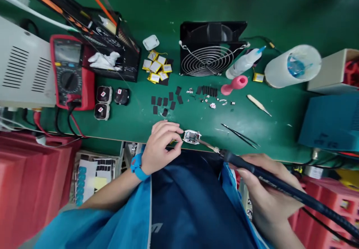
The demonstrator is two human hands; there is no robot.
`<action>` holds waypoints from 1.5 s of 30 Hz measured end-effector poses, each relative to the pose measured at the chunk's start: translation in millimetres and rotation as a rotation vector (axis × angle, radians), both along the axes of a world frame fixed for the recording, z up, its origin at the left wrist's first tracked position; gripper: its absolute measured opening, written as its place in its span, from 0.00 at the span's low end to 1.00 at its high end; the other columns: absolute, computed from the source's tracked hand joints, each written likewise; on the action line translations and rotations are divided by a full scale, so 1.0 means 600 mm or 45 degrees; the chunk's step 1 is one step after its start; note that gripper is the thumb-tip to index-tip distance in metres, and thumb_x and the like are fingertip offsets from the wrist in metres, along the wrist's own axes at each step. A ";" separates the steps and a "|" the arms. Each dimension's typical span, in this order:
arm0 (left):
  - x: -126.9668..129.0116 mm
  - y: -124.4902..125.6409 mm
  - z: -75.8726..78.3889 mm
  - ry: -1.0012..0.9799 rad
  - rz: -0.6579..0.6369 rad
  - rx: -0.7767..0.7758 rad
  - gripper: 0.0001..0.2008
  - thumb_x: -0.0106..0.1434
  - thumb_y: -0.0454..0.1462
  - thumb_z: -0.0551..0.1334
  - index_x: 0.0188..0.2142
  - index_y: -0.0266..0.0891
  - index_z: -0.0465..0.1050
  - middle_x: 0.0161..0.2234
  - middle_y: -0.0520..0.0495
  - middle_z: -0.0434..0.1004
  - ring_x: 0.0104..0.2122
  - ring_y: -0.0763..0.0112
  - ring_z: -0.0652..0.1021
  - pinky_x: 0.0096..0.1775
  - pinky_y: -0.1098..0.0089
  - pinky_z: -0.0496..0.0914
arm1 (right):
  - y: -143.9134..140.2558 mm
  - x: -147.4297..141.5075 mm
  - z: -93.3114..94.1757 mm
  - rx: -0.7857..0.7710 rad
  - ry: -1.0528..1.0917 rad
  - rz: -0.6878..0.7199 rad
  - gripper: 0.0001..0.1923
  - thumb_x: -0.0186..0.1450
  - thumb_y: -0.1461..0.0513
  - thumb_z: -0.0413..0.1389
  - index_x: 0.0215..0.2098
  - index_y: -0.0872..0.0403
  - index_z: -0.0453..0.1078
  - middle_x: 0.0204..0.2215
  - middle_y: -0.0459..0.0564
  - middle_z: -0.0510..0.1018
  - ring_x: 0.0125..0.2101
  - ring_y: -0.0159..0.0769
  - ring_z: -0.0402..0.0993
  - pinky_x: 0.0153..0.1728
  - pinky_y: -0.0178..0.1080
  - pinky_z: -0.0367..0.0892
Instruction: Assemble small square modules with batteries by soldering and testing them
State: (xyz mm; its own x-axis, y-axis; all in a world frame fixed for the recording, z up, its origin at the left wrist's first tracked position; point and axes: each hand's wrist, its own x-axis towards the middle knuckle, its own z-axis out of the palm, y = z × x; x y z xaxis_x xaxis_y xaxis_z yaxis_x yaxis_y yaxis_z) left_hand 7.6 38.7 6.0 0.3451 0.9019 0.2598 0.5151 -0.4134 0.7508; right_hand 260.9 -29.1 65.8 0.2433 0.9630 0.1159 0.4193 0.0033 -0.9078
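Note:
My right hand (270,189) is wrapped around the black handle of a soldering iron (238,161). The iron's tip reaches the right side of a small white casing (192,137) with a circuit board inside, at the table's front edge. On the casing's left side, my left hand (162,144) has thumb and index finger closed in a pinch on what looks like a thin wire. Part of a yellow battery shows through the ring of those fingers. Tweezers (241,136) lie to the right of the casing.
A black fan (211,48) stands at the back, beside a pile of yellow battery packs (157,67). Black pads (165,102) lie before it. At left are a red multimeter (68,75) and a tool holder (129,63); at right, a bottle (242,64), white canister (276,71) and blue box (331,121).

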 end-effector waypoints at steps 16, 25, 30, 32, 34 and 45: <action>-0.004 0.004 -0.005 0.074 -0.064 0.016 0.07 0.65 0.28 0.64 0.36 0.42 0.74 0.43 0.49 0.84 0.49 0.64 0.83 0.60 0.53 0.70 | 0.042 -0.025 -0.004 0.013 -0.153 0.265 0.09 0.61 0.67 0.69 0.38 0.51 0.77 0.29 0.44 0.84 0.24 0.33 0.79 0.27 0.36 0.75; -0.002 0.003 -0.007 0.107 -0.068 0.044 0.07 0.66 0.28 0.64 0.36 0.42 0.73 0.43 0.49 0.84 0.49 0.64 0.82 0.59 0.54 0.69 | 0.041 -0.024 -0.010 0.012 -0.192 0.285 0.07 0.62 0.65 0.69 0.37 0.51 0.77 0.28 0.44 0.84 0.25 0.33 0.81 0.29 0.35 0.76; -0.002 0.004 -0.007 0.111 -0.066 0.050 0.06 0.66 0.29 0.64 0.36 0.42 0.74 0.43 0.50 0.84 0.49 0.64 0.82 0.59 0.53 0.70 | 0.042 -0.025 -0.010 0.012 -0.175 0.290 0.07 0.62 0.66 0.68 0.37 0.51 0.77 0.28 0.44 0.84 0.24 0.32 0.80 0.28 0.35 0.76; -0.002 0.004 -0.007 0.115 -0.062 0.043 0.07 0.66 0.29 0.63 0.36 0.43 0.74 0.43 0.50 0.84 0.49 0.64 0.83 0.59 0.53 0.70 | 0.043 -0.025 -0.009 0.003 -0.168 0.289 0.07 0.62 0.66 0.68 0.36 0.51 0.76 0.28 0.43 0.83 0.24 0.32 0.80 0.28 0.35 0.76; -0.002 0.004 -0.008 0.111 -0.059 0.051 0.07 0.66 0.29 0.64 0.36 0.43 0.74 0.42 0.50 0.84 0.49 0.64 0.83 0.59 0.53 0.70 | 0.045 -0.026 -0.007 -0.001 -0.165 0.298 0.07 0.62 0.66 0.68 0.37 0.51 0.76 0.27 0.43 0.83 0.24 0.32 0.80 0.28 0.34 0.76; -0.027 0.010 0.018 -0.021 0.064 -0.139 0.04 0.68 0.31 0.62 0.37 0.41 0.75 0.42 0.46 0.83 0.44 0.65 0.83 0.50 0.61 0.76 | 0.046 -0.013 -0.009 0.017 0.021 0.227 0.08 0.62 0.66 0.68 0.38 0.50 0.77 0.29 0.45 0.84 0.28 0.36 0.82 0.30 0.38 0.77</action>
